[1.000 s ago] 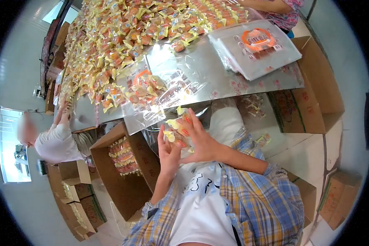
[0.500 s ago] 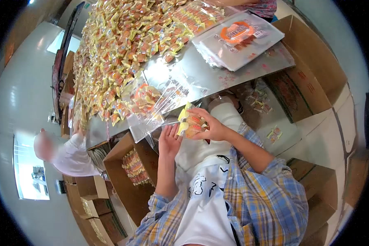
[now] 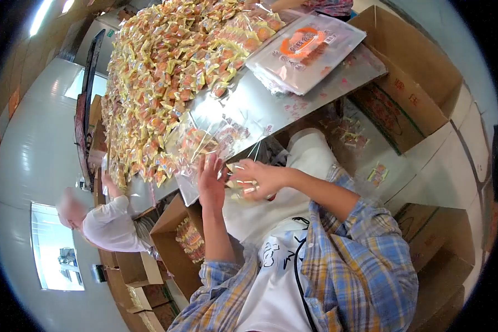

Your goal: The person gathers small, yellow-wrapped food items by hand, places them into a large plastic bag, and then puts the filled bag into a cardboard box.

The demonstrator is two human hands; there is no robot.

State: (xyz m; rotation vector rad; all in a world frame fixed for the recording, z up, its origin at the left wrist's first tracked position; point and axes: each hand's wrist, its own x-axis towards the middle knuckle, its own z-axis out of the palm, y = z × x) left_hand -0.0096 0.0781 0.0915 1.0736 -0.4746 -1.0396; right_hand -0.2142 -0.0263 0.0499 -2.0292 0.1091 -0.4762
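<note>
My right hand (image 3: 263, 180) is closed round a few small wrapped snacks (image 3: 239, 176) above my lap, their yellow and clear wrapper ends showing at the fingers. Beside it, my left hand (image 3: 211, 182) is raised with its fingers apart, close to the table edge and holding nothing that I can see. Just beyond that hand, a clear printed bag (image 3: 196, 145) with wrapped snacks in it lies at the edge of the metal table (image 3: 304, 108). A large heap of wrapped snacks (image 3: 160, 77) covers the table's far left.
A stack of flat printed bags (image 3: 307, 52) lies on the table's right. Open cardboard boxes stand at right (image 3: 415, 77) and below the table at left (image 3: 177, 243), the latter holding packed snacks. A person in white (image 3: 110, 224) works at left; another person's arm shows at the top.
The view has turned, shifting the table leftward. My left hand has come away from the snacks and risen toward the bag; my right hand has kept them and turned over them.
</note>
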